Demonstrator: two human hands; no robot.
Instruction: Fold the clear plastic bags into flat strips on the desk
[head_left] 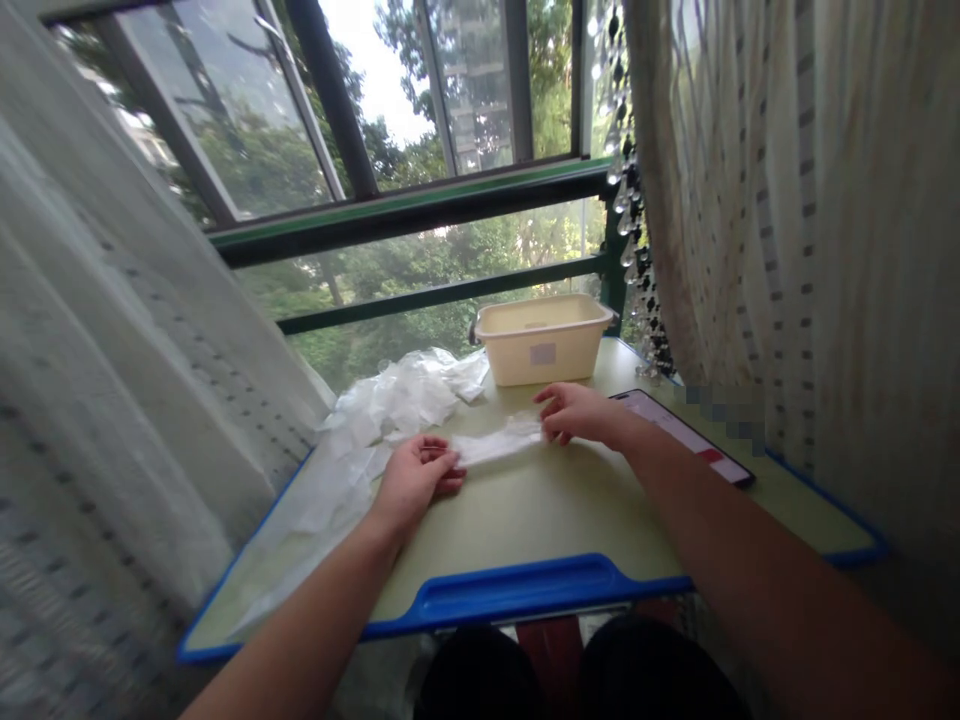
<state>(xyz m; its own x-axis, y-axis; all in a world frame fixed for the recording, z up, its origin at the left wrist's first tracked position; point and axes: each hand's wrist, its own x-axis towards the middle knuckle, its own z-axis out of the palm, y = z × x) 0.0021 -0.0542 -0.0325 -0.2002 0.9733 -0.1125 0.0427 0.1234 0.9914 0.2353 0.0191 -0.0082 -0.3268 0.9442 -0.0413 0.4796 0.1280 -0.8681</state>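
A thin, whitish, see-through plastic bag [499,443], drawn out into a narrow band, stretches between my two hands just over the table. My left hand [418,478] pinches its left end between thumb and fingers. At the other end, my right hand [576,412] has its fingertips closed on the edge, with the index finger a little raised. To the left lies a loose heap of similar crumpled plastic bags [405,395], with flatter ones spread toward the near left. Whether the band is folded cannot be made out.
A cream plastic bin [544,345] with a small label stands at the back of the blue-edged table [517,525]. A phone [686,440] with its screen lit lies by my right forearm. Curtains [847,250] hang at both sides, and a window is behind.
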